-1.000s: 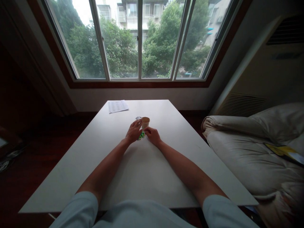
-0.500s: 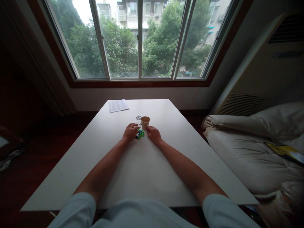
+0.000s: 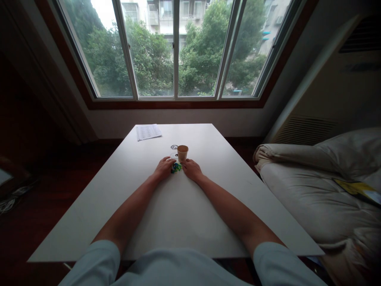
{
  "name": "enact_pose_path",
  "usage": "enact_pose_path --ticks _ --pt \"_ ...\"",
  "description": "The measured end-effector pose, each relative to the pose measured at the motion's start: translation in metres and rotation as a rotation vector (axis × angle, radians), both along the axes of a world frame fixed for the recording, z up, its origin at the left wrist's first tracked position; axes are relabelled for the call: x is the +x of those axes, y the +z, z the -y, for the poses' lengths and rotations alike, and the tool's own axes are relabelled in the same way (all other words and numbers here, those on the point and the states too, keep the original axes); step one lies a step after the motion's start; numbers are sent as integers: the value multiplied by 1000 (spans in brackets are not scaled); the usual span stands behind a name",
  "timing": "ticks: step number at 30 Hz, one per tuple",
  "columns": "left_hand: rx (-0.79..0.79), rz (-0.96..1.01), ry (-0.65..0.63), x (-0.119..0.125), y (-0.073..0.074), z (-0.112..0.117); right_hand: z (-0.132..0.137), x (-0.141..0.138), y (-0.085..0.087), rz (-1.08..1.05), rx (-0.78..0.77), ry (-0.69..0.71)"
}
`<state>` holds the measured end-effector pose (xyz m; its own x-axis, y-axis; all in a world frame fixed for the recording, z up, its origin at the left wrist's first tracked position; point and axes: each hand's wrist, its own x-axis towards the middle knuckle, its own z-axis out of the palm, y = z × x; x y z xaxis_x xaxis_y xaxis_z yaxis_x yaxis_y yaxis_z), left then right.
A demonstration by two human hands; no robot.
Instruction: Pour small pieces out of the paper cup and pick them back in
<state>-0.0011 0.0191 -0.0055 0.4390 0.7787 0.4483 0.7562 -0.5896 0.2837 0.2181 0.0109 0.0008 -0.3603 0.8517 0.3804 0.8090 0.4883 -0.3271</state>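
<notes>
A small heap of green, blue and yellow pieces [image 3: 176,167], too small to identify, lies on the white table between my hands. My left hand [image 3: 164,168] rests at the heap's left side, fingers stretched over its edge, open as far as I can see. On the other side my right hand [image 3: 192,169] is closed, its fingertips drawn together beside the pieces. Anything pinched there is too small to make out. Just beyond its fingers stands an upright brown paper cup [image 3: 182,153]. Behind the heap, partly covered by the cup and left fingers, is a clear round disc [image 3: 173,155].
Another small round item [image 3: 174,147] with dark markings lies farther back. Printed sheets [image 3: 149,132] rest at the far left of the table [image 3: 178,222]. A padded beige couch [image 3: 291,186] is on the right, and a window [image 3: 175,59] rises beyond the table.
My left fingers have come lower and nearer the coloured pieces. My right fingertips have shifted slightly left, from beside the cup toward the heap. The cup stands in the same place.
</notes>
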Motion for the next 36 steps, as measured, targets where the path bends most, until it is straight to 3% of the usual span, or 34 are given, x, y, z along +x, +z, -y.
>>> enact_pose_path --ticks 6,11,18,25,36 --pt "-4 56 91 -2 6 5 3 1 2 -17 4 -36" --pt "-23 47 89 -4 9 6 2 1 3 -44 5 -13" --pt "-25 76 152 -7 5 3 0 0 2 -141 15 -92" --pt "-26 58 84 -9 2 1 0 1 3 -330 46 -69" --pt "-23 62 53 -6 3 2 2 1 6 -395 96 17"
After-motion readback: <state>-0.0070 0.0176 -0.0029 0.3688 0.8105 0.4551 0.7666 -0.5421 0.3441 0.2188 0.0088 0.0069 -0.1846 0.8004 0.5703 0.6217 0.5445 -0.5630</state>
